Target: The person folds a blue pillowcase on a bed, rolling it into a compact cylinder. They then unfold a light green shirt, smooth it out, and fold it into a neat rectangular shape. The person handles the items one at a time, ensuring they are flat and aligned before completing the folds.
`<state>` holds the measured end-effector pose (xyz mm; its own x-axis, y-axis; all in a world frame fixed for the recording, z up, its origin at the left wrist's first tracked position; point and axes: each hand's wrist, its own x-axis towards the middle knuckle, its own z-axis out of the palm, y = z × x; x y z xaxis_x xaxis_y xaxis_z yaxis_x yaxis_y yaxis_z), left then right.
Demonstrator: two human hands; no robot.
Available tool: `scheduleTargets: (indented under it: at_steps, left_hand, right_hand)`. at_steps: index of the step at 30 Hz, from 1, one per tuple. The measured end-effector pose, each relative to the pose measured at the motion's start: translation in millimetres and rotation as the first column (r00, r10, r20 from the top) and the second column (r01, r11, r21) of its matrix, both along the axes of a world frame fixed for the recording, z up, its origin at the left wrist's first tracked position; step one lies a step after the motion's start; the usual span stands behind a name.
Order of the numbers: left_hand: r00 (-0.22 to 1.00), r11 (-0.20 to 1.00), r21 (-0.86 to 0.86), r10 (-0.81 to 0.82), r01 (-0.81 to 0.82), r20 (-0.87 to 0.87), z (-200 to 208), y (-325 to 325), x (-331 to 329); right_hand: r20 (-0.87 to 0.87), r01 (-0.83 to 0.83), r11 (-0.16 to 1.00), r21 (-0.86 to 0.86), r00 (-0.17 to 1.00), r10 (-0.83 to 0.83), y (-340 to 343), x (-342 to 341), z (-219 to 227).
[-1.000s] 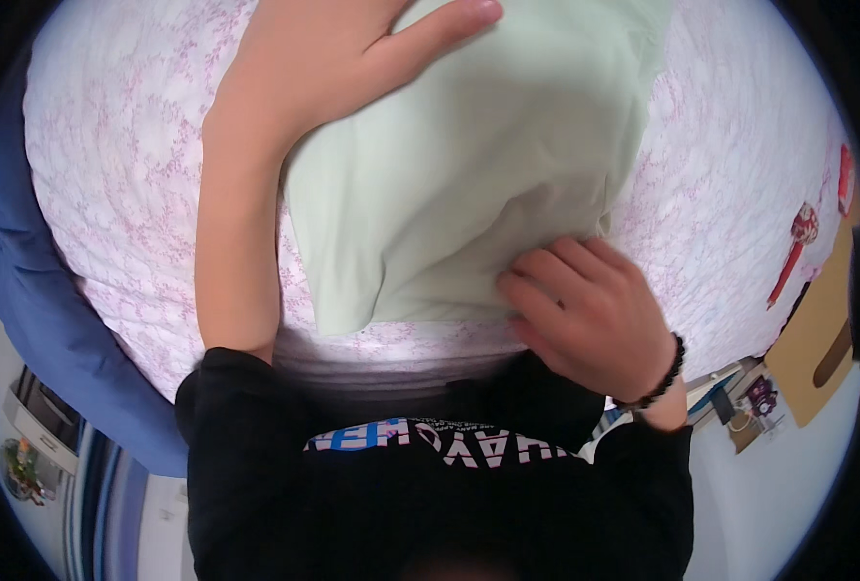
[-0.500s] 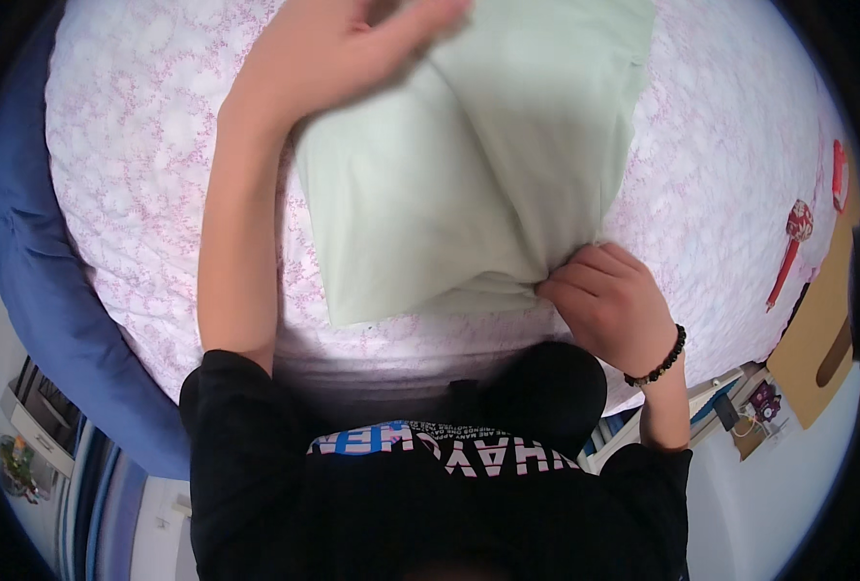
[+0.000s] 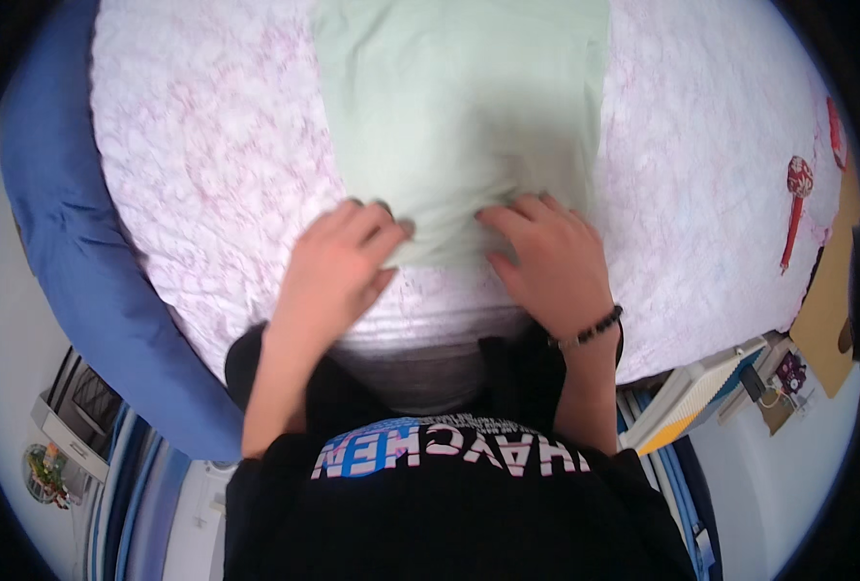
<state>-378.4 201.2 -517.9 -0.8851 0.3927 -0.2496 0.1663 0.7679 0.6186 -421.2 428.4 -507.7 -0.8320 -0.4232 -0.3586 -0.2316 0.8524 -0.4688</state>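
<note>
A pale green cloth (image 3: 449, 107) lies spread on a bed with a pink-patterned white sheet (image 3: 217, 145). Its near edge is slightly wrinkled. At the near left corner, my left hand (image 3: 335, 263) touches the cloth with its fingertips, thumb apart from the fingers. My right hand (image 3: 549, 261), with a dark bead bracelet (image 3: 590, 329) at the wrist, rests its bent, spread fingers on the near right part. Both hands look open, palms down, a little blurred by motion. The far end of the cloth runs out of view.
A long dark blue padded roll (image 3: 91, 261) curves along the bed's left side. A red stick with a patterned round head (image 3: 799, 179) lies on the right of the bed, near another red item (image 3: 836, 134). A brown board (image 3: 825, 290) stands beyond the right edge.
My left hand has come back from the far side to the near left corner. My right hand has let go of the near right corner and opened. The cloth now lies flatter.
</note>
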Motion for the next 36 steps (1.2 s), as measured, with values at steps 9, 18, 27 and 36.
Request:
scheduleTargets:
  at_steps: [9,18,27,36]
  left_hand:
    - [0.995,0.998,0.065,-0.019,0.025,-0.098,1,-7,-7]
    - [0.983,0.991,-0.076,-0.12,0.11,-0.139,8,-5,-2]
    - [0.994,0.989,-0.136,-0.046,0.059,0.099,19,-5,9]
    - [0.96,0.992,-0.123,-0.026,-0.009,-0.278,-6,9,-11]
  right_hand:
    - [-0.152,-0.101,0.993,-0.053,0.984,0.092,10,2,-10]
    - [-0.061,-0.104,0.995,-0.007,0.993,0.103,21,10,-4]
    - [0.196,-0.106,0.994,-0.042,0.974,0.112,21,13,-4]
    - [-0.395,-0.134,0.981,-0.142,0.916,0.069,9,-14,-1]
